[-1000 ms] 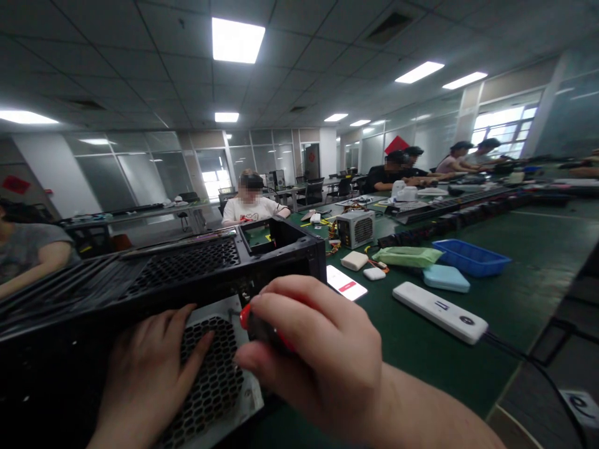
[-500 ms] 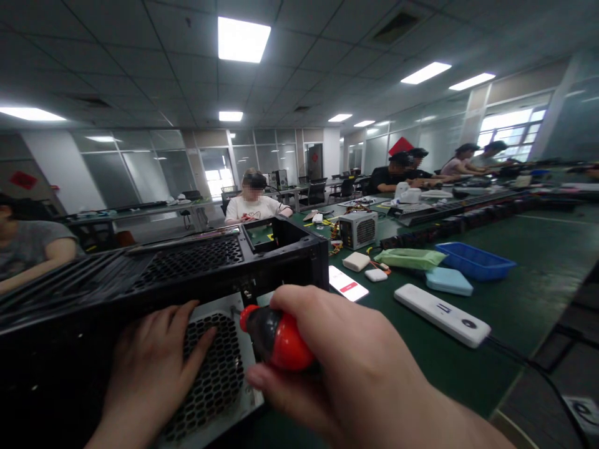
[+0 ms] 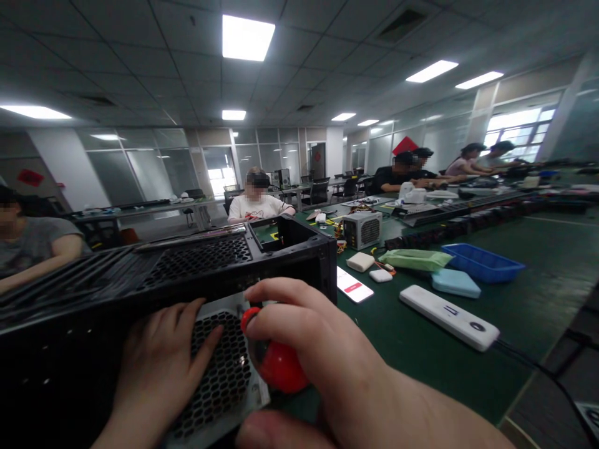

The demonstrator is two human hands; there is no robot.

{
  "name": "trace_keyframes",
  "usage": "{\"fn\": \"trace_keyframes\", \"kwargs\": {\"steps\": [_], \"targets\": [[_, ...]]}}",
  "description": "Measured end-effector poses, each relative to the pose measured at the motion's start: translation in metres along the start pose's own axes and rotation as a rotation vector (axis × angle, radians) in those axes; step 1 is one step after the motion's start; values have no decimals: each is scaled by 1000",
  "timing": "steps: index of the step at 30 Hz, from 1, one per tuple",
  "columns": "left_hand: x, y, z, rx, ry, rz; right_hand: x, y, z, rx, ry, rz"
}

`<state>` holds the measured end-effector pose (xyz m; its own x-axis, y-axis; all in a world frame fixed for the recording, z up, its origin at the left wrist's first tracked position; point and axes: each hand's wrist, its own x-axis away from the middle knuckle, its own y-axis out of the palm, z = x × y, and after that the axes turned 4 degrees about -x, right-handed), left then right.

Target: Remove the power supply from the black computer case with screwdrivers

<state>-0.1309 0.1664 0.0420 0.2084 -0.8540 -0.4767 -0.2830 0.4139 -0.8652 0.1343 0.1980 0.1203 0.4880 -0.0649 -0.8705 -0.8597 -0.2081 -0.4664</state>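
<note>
A black computer case [image 3: 154,274] lies on its side on the green table [image 3: 421,343] right in front of me. A silver power supply [image 3: 224,374] with a honeycomb grille fills its near end. My left hand [image 3: 154,374] lies flat on that grille, fingers spread. My right hand [image 3: 322,355] is wrapped round the red and black handle of a screwdriver [image 3: 274,362], whose tip points at the power supply's upper right corner; the blade is hidden.
To the right lie a white power strip [image 3: 449,317], a phone [image 3: 354,285], a light blue box [image 3: 455,282], a blue tray [image 3: 482,262], a green pack [image 3: 412,258] and another power supply [image 3: 362,228]. Several people sit at the far tables.
My right hand has turned on the screwdriver handle, fingers now reaching over its top. The view has shifted slightly. My left hand stays on the grille.
</note>
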Motion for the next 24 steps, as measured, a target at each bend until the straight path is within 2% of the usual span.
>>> {"fn": "trace_keyframes", "kwargs": {"steps": [3, 6, 8, 12, 15, 18, 19, 21, 24], "targets": [[1, 4, -3, 8, 30, 40, -1, -18, -13, -38, 204, -257], [2, 5, -2, 5, 43, 102, 1, -26, -18, -71, 307, -339], [2, 4, 1, 12, 35, 121, 3, -27, -17, -63, 326, -296], [3, 0, 10, 17, 13, 181, 4, -17, -6, 71, 252, -114], [4, -1, 13, 10, 11, 208, 4, -1, 10, 273, 212, 135], [4, -2, 14, 9, 3, 221, 3, 15, 25, 235, 40, 364], [4, -2, 14, 14, 1, 226, 3, 18, 28, 210, -27, 390], [4, -2, 15, 31, -6, 232, 4, 19, 30, 241, -126, 329], [4, -4, 17, 65, -15, 225, 8, 7, 25, 325, -86, 165]]}}
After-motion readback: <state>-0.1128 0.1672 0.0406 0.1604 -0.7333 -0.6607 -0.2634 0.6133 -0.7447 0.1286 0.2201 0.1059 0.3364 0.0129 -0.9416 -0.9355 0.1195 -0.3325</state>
